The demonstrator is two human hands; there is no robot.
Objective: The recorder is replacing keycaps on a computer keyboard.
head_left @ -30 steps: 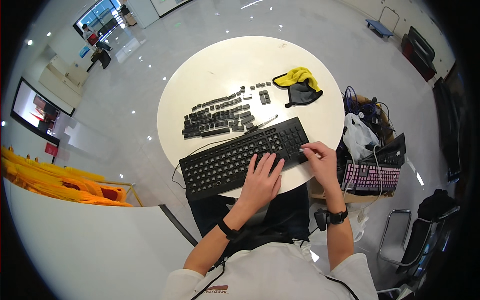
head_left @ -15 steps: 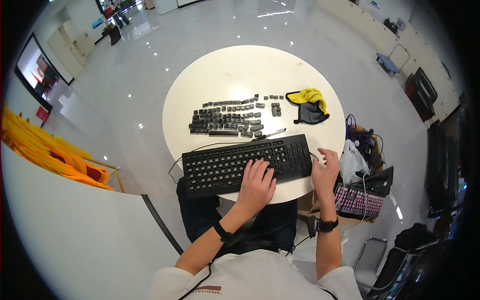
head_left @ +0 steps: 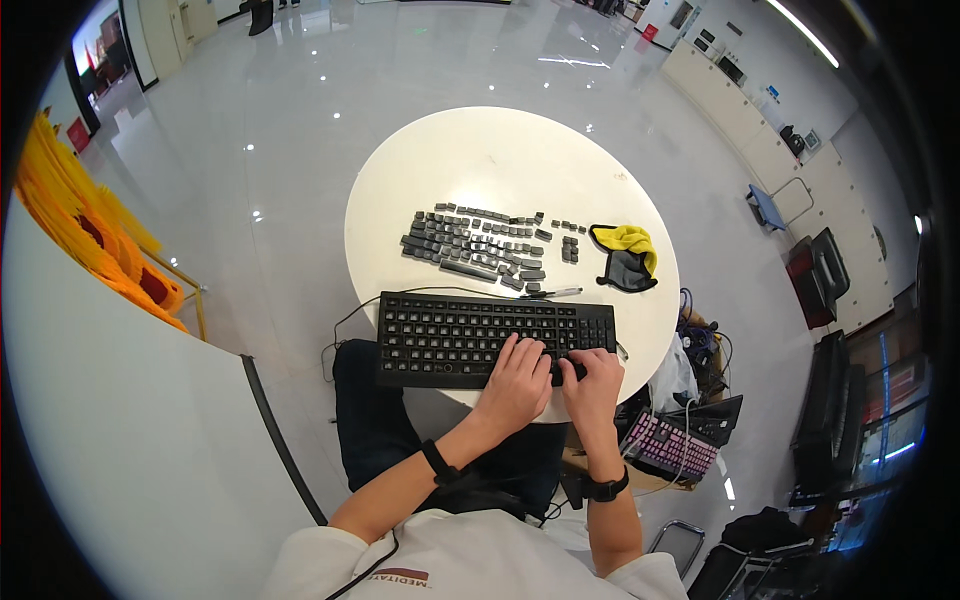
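A black keyboard [head_left: 470, 335] lies at the near edge of a round white table [head_left: 500, 165]. My left hand [head_left: 518, 380] rests palm down on its right half, fingers spread over the keys. My right hand [head_left: 592, 380] lies beside it on the keyboard's right end, fingers curled over the keys there. Whether those fingers pinch anything is hidden. Beyond the keyboard, several loose dark keycaps [head_left: 475, 245] are laid out in rows. A thin pen-like tool [head_left: 552, 293] sits between the keycaps and the keyboard.
A yellow and dark cloth [head_left: 625, 255] lies at the table's right. The keyboard's cable [head_left: 345, 320] hangs off the table's left edge. Another keyboard with pink keys [head_left: 668, 450] and a laptop [head_left: 715, 420] sit low to the right. Yellow objects [head_left: 90, 230] line the left.
My right hand moved left from the keyboard's right edge onto its right end, next to my left hand. The view shifted, so the table sits higher and more centred.
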